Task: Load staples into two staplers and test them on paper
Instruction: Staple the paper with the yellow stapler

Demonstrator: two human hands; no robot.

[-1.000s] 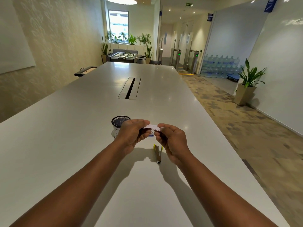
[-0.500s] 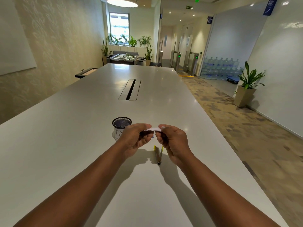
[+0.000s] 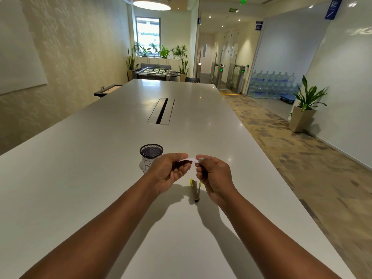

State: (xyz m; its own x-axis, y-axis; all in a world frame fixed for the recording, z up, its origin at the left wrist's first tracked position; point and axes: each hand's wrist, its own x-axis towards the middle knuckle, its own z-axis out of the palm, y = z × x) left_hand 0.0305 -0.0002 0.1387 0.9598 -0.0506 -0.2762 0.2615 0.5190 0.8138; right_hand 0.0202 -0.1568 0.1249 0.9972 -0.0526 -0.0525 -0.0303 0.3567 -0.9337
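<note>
My left hand (image 3: pixel 168 171) and my right hand (image 3: pixel 214 175) are raised side by side above the white table (image 3: pixel 80 178). Between them they pinch a small white piece, most likely a staple box or a slip of paper (image 3: pixel 191 159); a dark part shows under it at my left fingers. A yellow stapler (image 3: pixel 195 190) lies swung wide on the table just below the hands, its metal staple channel facing up. A second stapler is not in view.
A black mesh cup (image 3: pixel 151 156) with a white label stands on the table just left of my left hand. A cable slot (image 3: pixel 161 110) runs along the table's middle farther off. The table's right edge drops to a carpeted aisle.
Both hands have stayed together on the small white piece. My left hand's grip has turned slightly, so the piece now shows more edge-on. The stapler has not moved.
</note>
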